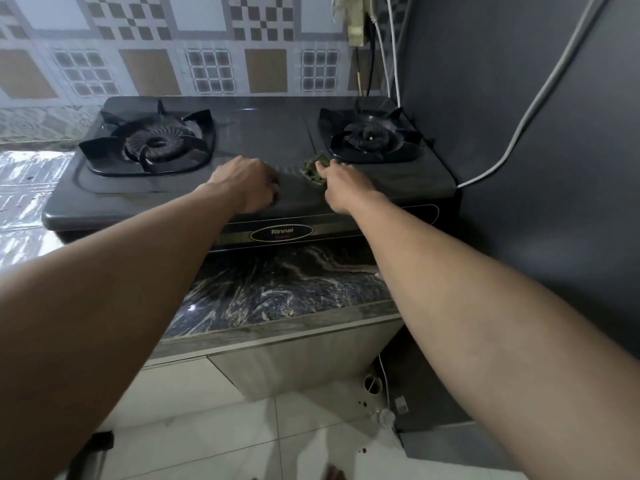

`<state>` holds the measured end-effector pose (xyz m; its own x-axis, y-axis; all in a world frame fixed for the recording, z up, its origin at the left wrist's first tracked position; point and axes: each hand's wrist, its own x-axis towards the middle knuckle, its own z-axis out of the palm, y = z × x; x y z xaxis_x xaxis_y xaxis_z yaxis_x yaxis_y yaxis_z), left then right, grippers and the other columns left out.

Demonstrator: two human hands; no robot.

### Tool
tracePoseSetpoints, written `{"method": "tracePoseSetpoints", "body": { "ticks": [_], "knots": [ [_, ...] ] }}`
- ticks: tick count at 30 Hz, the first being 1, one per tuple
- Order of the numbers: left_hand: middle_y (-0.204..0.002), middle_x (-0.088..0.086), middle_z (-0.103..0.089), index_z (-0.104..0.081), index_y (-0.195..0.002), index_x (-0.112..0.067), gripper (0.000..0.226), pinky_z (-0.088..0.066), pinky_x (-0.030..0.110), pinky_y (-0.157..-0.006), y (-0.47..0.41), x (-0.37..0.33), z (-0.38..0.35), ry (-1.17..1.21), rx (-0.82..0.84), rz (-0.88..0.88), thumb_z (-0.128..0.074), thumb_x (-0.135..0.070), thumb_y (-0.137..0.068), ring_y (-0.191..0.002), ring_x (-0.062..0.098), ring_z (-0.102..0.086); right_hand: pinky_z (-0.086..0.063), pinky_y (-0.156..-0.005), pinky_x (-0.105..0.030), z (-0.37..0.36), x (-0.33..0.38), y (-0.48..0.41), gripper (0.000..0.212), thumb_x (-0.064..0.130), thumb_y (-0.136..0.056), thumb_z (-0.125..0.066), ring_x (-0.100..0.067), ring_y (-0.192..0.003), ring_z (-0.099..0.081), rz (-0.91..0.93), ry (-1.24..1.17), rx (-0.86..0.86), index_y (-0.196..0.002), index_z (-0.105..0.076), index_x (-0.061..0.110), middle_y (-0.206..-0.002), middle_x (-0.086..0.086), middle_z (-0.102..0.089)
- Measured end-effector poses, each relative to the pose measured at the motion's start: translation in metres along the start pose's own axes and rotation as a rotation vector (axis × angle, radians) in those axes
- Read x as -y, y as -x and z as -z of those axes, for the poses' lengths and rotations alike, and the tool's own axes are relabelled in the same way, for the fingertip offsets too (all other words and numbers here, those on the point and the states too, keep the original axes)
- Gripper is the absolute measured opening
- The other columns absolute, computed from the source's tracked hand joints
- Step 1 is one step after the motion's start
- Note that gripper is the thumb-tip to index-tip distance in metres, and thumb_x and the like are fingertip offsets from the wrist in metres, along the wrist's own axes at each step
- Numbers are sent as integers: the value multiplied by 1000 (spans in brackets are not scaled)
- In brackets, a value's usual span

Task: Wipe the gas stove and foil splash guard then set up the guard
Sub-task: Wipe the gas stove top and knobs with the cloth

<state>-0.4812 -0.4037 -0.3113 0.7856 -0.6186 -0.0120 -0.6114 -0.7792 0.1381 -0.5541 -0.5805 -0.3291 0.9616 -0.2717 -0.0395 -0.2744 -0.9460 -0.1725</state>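
Two hands are out over the gas stove point(270, 133), which sits on the dark marbled surface point(277, 289) against the tiled wall. My right hand point(343, 185) pinches a small greenish cloth point(314, 167) against the stove top, just in front of the right burner point(372, 136). My left hand point(247, 183) lies knuckles-up on the middle of the top with its fingers curled under. I cannot tell whether it grips anything or merely steadies the stove. The cloth looks soft, limp and light, so I would keep it bunched under the fingertips and press flat, not drag it by a corner. I judge the stove heavy and rigid, with a smooth top that may turn slick once wet. Its pan supports around the left burner point(156, 143) look like loose pieces that could shift if the cloth snags a prong. To the left of the stove lies a shiny, crinkled sheet, which I take to be the foil splash guard point(27, 181), flat and not yet stood up. Foil of that kind should be very light, thin and quick to crease or tear. I would wipe it with a gentle flat stroke and lift it by its edges with both hands spread well apart, never by a single corner.
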Motion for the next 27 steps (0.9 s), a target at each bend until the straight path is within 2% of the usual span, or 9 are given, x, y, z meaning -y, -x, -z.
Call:
{"method": "tracePoseSetpoints", "body": {
  "ticks": [2, 8, 10, 14, 17, 21, 24, 27],
  "knots": [
    [-112, 11, -68, -69, -110, -32, 25, -52, 47, -88, -5, -13, -5, 31, 46, -7, -51, -40, -94, -99, 34, -59, -27, -117, -43, 3, -18, 0, 70, -6, -94, -39, -31, -146, -25, -28, -8, 8, -156, -22, 20, -162, -11, -18],
    [-138, 10, -58, -56, -134, -37, 50, -45, 51, -100, -20, -40, -17, 24, 70, -20, -44, -60, -91, -123, 39, -53, -27, -117, -44, 6, -50, 0, 76, -11, -93, -35, -31, -148, -21, -60, -60, 30, -157, -20, 27, -164, -8, -12],
    [-142, 9, -55, -55, -136, -35, 54, -44, 52, -102, -23, -48, -18, 21, 76, -22, -45, -62, -91, -126, 40, -50, -29, -116, -44, 7, -60, 2, 76, -10, -93, -37, -31, -146, -24, -68, -87, 24, -156, -20, 27, -163, -8, -16],
    [-146, 7, -52, -52, -141, -36, 53, -42, 53, -104, -31, -60, -23, -4, 80, -22, -47, -58, -93, -130, 38, -47, -42, -101, -44, 13, -84, 3, 69, -9, -91, -40, -32, -130, -43, -58, -88, -2, -151, -28, 24, -150, -8, -40],
    [-147, 5, -51, -50, -141, -39, 56, -41, 54, -105, -36, -57, -27, 3, 101, -3, -46, -62, -90, -132, 38, -46, -42, -103, -41, 19, -105, 4, 66, -6, -94, -39, -31, -131, -43, -111, -98, 1, -153, -31, 23, -152, -7, -39],
    [-149, 2, -49, -49, -141, -42, 57, -39, 55, -106, -36, -54, -28, 9, 98, 3, -44, -64, -89, -134, 37, -44, -48, -95, -33, 22, -119, 5, 64, -2, -96, -40, -31, -120, -55, -172, -143, -32, -151, -37, 30, -146, -11, -47],
    [-150, 0, -49, -50, -140, -43, 54, -38, 57, -107, -34, -55, -28, 19, 74, -3, -44, -63, -90, -135, 36, -43, -47, -96, -34, 21, -126, 5, 62, -1, -97, -40, -34, -122, -54, -209, -118, -52, -150, -38, 30, -147, -13, -47],
    [-151, -2, -47, -49, -141, -44, 54, -36, 58, -108, -34, -55, -28, 16, 73, -3, -44, -63, -91, -136, 36, -41, -47, -97, -37, 20, -137, 7, 54, 3, -96, -43, -35, -122, -54, -292, -11, -81, -147, -43, 21, -141, -15, -51]
  ]
}}
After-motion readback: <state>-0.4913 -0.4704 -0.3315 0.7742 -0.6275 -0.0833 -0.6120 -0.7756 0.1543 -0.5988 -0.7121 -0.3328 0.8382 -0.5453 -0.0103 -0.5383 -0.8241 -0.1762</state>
